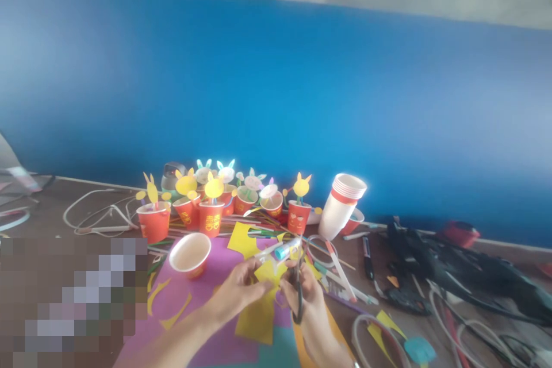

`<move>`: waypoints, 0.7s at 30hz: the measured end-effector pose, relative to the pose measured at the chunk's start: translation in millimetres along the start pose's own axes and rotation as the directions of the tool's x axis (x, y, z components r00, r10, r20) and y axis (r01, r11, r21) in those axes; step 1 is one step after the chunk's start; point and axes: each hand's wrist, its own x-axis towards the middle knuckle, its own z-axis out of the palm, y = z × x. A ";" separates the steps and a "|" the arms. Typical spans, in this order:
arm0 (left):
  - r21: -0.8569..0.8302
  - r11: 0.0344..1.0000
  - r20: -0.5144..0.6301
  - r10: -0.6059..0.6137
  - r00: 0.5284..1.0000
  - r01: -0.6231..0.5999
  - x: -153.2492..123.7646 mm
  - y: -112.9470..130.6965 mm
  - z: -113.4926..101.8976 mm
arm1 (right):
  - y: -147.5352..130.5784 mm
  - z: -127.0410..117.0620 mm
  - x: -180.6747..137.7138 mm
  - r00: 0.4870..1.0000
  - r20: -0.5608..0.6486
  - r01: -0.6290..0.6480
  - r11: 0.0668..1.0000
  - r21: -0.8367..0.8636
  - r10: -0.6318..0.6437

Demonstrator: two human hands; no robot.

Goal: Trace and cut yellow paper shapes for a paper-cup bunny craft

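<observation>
My left hand (241, 286) pinches a piece of yellow paper (266, 271) between thumb and fingers. A pair of scissors (298, 302) with dark handles is in my right hand (311, 293), blades pointing away from me, just right of the paper. Fingertips of both hands come close together around the paper's edge. Below them lies another yellow sheet (255, 322) on purple paper (207, 293). Just beyond my hands rests a glue stick (285, 249) with a light blue end. Whether the blades touch the paper is too blurred to tell.
Red paper cups (154, 224) holding yellow and pale paper animal figures line the back. An open cup (190, 254) stands left of my hands. A leaning stack of white cups (340, 207), a marker (367, 259), cables (379, 328) and a black bag (457, 276) are on the right.
</observation>
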 end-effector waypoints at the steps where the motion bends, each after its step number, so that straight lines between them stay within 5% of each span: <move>1: -0.004 1.000 0.025 -0.004 1.000 0.004 0.3 -0.4 1.3 | 0.0 -0.3 0.3 1.000 -0.006 0.010 1.000 -0.011 -0.010; 6: -0.123 0.992 -0.016 -0.006 1.000 0.004 0.3 2.5 4.9 | -3.5 -0.5 -1.3 0.998 0.069 0.018 0.997 -0.081 -0.012; 10: -0.124 0.992 -0.206 -0.037 0.978 0.011 2.3 2.6 -0.2 | -4.2 2.6 -7.2 0.950 0.282 -0.090 0.982 -0.164 0.134; 14: -0.114 0.993 -0.329 -0.049 0.943 0.012 1.7 3.1 0.6 | 1.2 5.6 -12.4 0.912 0.364 -0.113 0.969 -0.222 0.190; 21: -0.184 0.983 -0.249 -0.043 0.967 -0.004 -6.7 16.1 18.4 | 9.8 7.0 -11.8 0.896 0.418 -0.036 0.964 -0.263 0.148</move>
